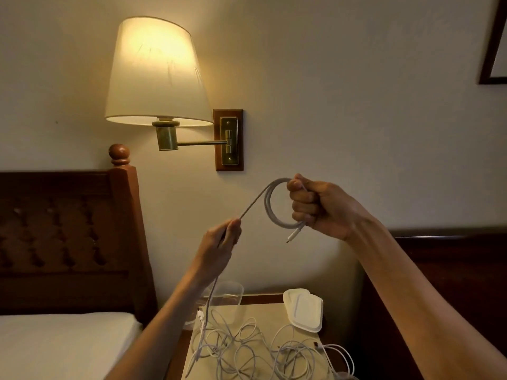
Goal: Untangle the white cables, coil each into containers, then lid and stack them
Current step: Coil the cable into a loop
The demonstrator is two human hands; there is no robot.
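The right hand [315, 204] is raised in front of the wall, fingers curled tight round a small round coil [277, 204] of smooth white cable. The coil's plug end [295, 234], a slim white connector with a metal tip, hangs just below the fist. From the top of the coil a straight run of the same cable slants down to the left hand [222, 242], which pinches it between thumb and fingertips. Below that hand the cable drops to the nightstand [274, 311], a pale, flat-topped piece with a dark wooden rim.

On the nightstand lies a loose tangle [260, 346] of thin white cables in overlapping loops. At its back left stand clear plastic containers [227, 294], rounded and see-through. At its back right lies a stack of white lids [303, 308], rounded rectangles with raised rims.

A lit lamp [156, 72] with a cream fabric shade and brass arm hangs on the wall. A carved wooden headboard [68, 229] stands to the left.
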